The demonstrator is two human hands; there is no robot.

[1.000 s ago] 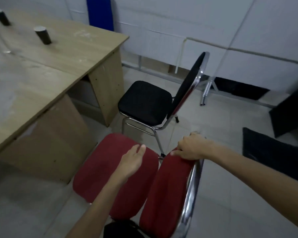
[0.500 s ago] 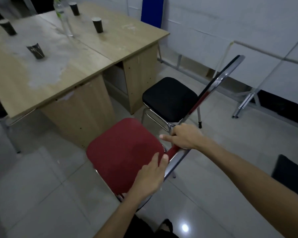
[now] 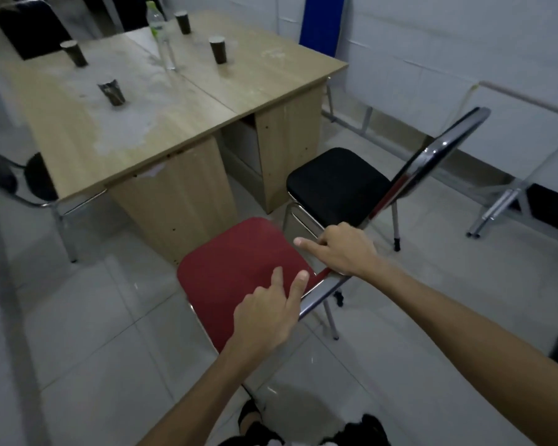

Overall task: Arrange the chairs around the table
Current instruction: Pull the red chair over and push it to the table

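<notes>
Gripping: right hand curled over the top of the red chair back, index finger stretched out along it, grip closed on the chrome rail.
Left hand: resting at the rear edge of the red seat, two fingers extended, the rest loosely bent; grip open, holding nothing, fingertips close to the rail.
Red chair: on the tiled floor just off the near corner of the table, seat facing the table's side panel, not tucked under.
Black chair: just beyond the red one, beside the table's right end, back leaning away to the right, chrome frame catching light.
Other chairs: one dark chair at the left edge, pushed part way under the table; another dark chair back at the far end.
Table: two wood-look tops butted together, pale smears across the surface.
On the table: four dark cups, spread well apart, and a clear bottle with a green label standing upright between the far cups.
Background: blue panel against the white wall; metal legs on the floor at right.
Below: the person's dark shoes at the bottom edge.
</notes>
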